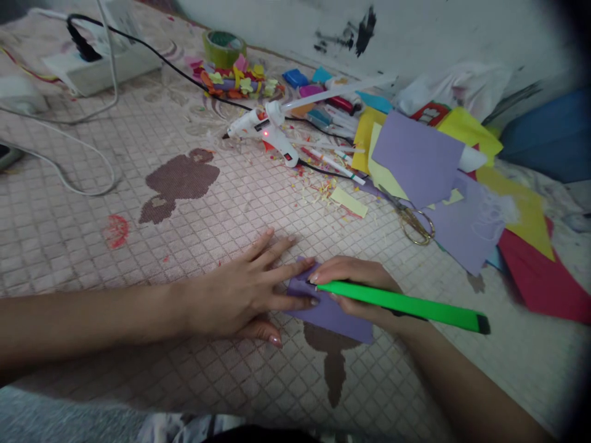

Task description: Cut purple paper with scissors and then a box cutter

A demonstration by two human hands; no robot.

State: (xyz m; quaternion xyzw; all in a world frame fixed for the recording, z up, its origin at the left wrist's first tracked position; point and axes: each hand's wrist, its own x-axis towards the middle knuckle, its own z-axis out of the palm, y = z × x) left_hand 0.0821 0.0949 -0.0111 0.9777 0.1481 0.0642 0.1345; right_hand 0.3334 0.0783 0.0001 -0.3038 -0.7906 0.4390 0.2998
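Note:
A small piece of purple paper (339, 320) lies on the checked tablecloth in front of me. My left hand (244, 289) is flat with its fingers spread, and two fingertips press on the paper's left part. In my right hand (364, 280) is a long bright green pen (406, 304) with a black end cap. Its dark tip touches the paper close to my left fingertips, and the pen leans back to the right. Whatever mark lies under the tip is too small to make out.
A white hot glue gun (265, 129) with a lit red light rests behind my hands. Scissors (415, 224), purple sheets (418, 157), and red paper (542, 277) are at right. Green tape (224, 49) and a power strip (99, 67) stand at the back; cables cross the cloth.

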